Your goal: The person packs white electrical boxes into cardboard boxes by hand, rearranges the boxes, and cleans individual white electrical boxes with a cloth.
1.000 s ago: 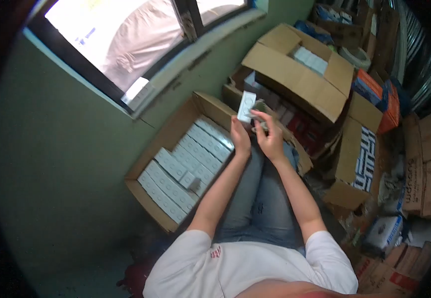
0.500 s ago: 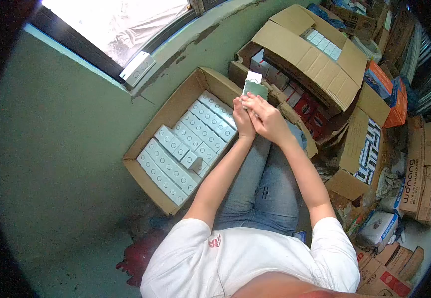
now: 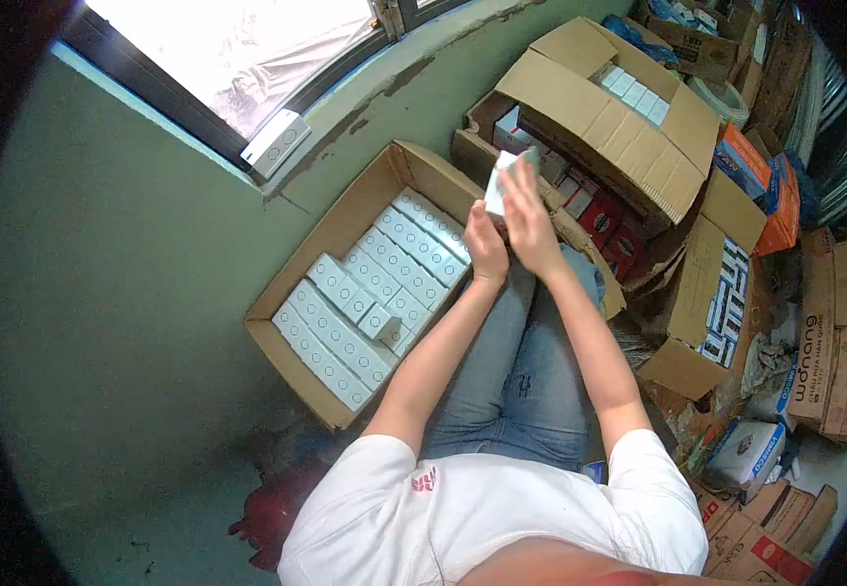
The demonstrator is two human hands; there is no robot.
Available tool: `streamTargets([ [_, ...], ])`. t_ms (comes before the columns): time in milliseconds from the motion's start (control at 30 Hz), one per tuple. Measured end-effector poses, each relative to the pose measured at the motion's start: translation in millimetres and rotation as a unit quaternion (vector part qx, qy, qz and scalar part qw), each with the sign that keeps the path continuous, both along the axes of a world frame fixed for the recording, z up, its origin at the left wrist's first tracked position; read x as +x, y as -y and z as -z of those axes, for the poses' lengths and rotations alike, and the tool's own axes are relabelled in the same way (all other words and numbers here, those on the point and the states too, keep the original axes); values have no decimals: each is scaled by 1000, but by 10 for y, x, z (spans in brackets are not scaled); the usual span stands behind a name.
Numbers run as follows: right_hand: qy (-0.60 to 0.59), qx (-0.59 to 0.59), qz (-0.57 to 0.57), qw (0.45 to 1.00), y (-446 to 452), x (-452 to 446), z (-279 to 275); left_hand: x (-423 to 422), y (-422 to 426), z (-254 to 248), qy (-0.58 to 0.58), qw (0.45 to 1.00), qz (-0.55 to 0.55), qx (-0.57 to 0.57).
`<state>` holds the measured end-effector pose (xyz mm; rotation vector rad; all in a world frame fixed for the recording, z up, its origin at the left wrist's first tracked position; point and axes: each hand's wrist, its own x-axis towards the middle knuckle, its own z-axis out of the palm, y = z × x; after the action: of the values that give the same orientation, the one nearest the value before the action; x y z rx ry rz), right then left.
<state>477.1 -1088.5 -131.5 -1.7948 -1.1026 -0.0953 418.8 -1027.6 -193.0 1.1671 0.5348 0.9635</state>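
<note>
A small white box (image 3: 497, 188) stands tilted between my two hands above my knees, a grey-green face showing at its top. My left hand (image 3: 486, 246) grips its lower end. Along its right side lie the fingers of my right hand (image 3: 529, 220), pressed against it and slightly blurred. Left of my hands is an open cardboard carton (image 3: 318, 398) holding rows of white boxes (image 3: 330, 337) with round marks on their ends. One white box (image 3: 378, 322) sits higher than its neighbours.
Another white box (image 3: 277, 143) rests on the window ledge. Beyond my hands stands a large open carton (image 3: 589, 107) over red and white boxes (image 3: 601, 215). At right are a carton with blue-and-white packs (image 3: 726, 298), orange boxes (image 3: 783, 200) and stacked cardboard (image 3: 814, 342).
The small box has turned, so its white side faces me more and its grey-green face less. My right hand has shifted up along it, fingers straighter.
</note>
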Motion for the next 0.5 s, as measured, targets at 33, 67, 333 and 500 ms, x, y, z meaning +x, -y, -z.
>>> streamTargets([
  [33, -75, 23, 6, 997, -18, 68, -22, -26, 13, -25, -23, 999, 20, 11],
  [67, -199, 31, 10, 979, -33, 132, -47, -42, 26, -56, -39, 999, 12, 34],
  [333, -186, 34, -53, 981, 6, -306, 65, -23, -17, -89, -38, 997, 1, 65],
  [500, -234, 137, 6, 963, -88, -4, 25, -87, 99, -302, -144, 971, -26, 187],
])
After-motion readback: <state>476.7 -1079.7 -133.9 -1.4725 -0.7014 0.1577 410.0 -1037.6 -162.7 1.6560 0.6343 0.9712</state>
